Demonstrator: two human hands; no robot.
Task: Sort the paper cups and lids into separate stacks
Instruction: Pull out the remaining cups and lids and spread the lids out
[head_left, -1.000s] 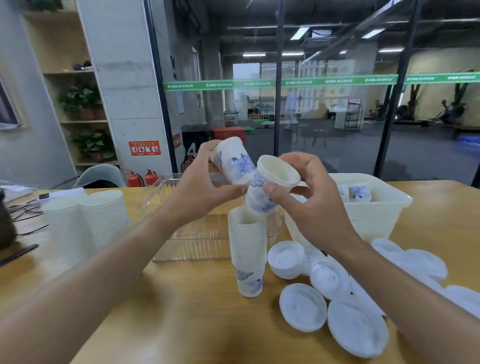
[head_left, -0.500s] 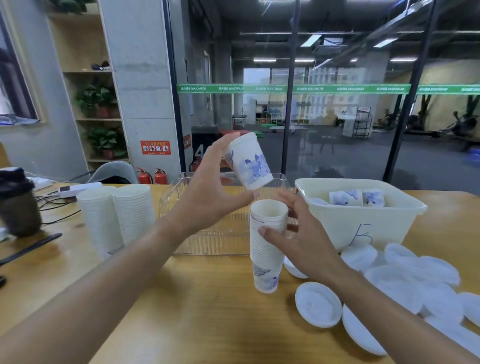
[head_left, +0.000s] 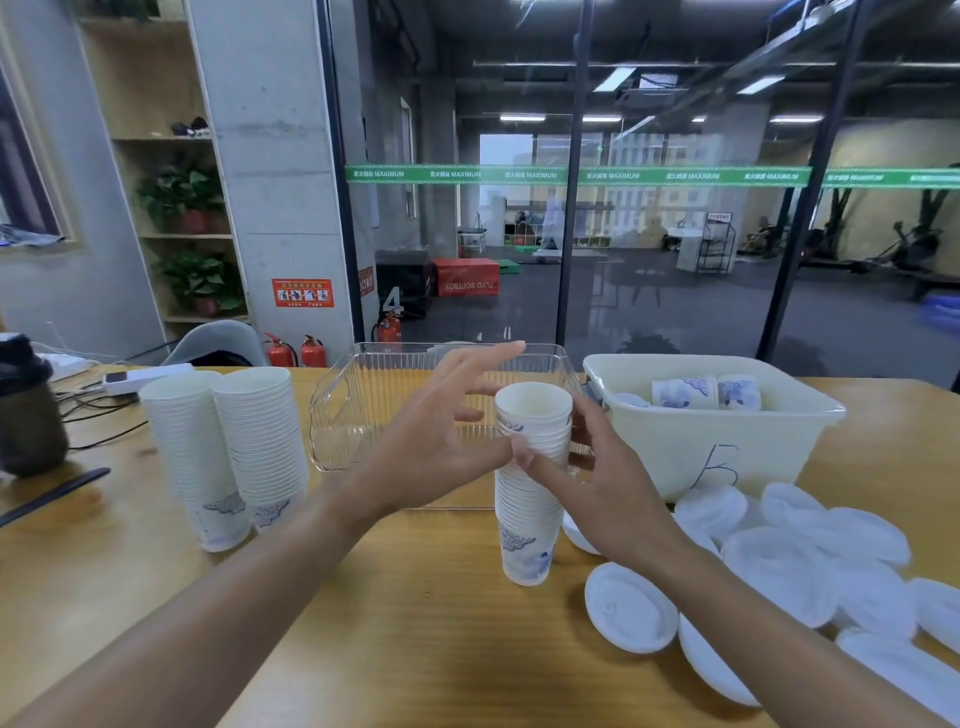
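— What's on the left?
— Two cup stacks. Then the left hand, fingers spread, thumb tip touching the middle stack.
— And the right?
— The right hand curls around that stack; lids lie scattered beside a bin.

Concrete pillar, plant shelves, glass wall.
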